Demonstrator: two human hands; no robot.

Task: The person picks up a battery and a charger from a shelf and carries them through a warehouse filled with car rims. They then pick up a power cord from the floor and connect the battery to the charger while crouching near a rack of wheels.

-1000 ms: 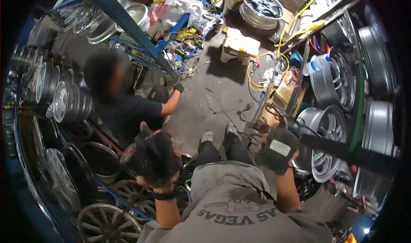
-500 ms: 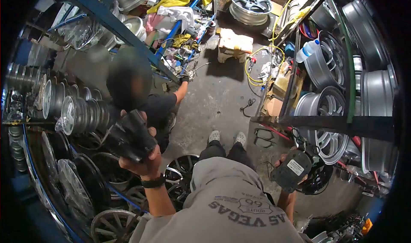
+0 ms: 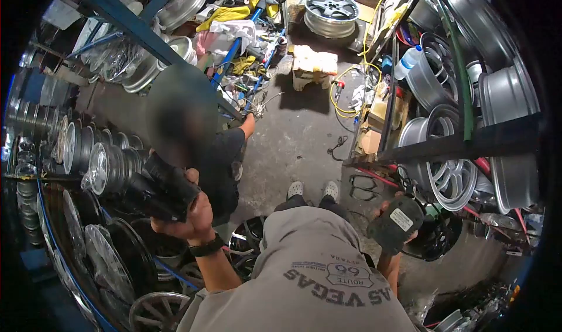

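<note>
At the left, my left hand is closed around dark black parts that look like two short, thick blocks or tubes side by side. Their exact kind is hard to make out against the dark background. My fingers wrap over the right end, and a black band circles that wrist. On the right, my right hand grips a flat dark grey box with a white printed label facing up. Fingertips show at its upper left edge; the rest of the hand is mostly behind it. Both hands are raised, well apart, on either side of my torso.
A person in dark clothing crouches just beyond my left hand, one arm reaching forward. Racks of wheel rims line the left; more rims fill the right shelf, with a beam across it. A low stool stands ahead.
My left hand has turned and lowered slightly leftward, showing the black parts side by side. My right hand keeps hold of the labelled box. The crouching person's head and arm have shifted slightly.
</note>
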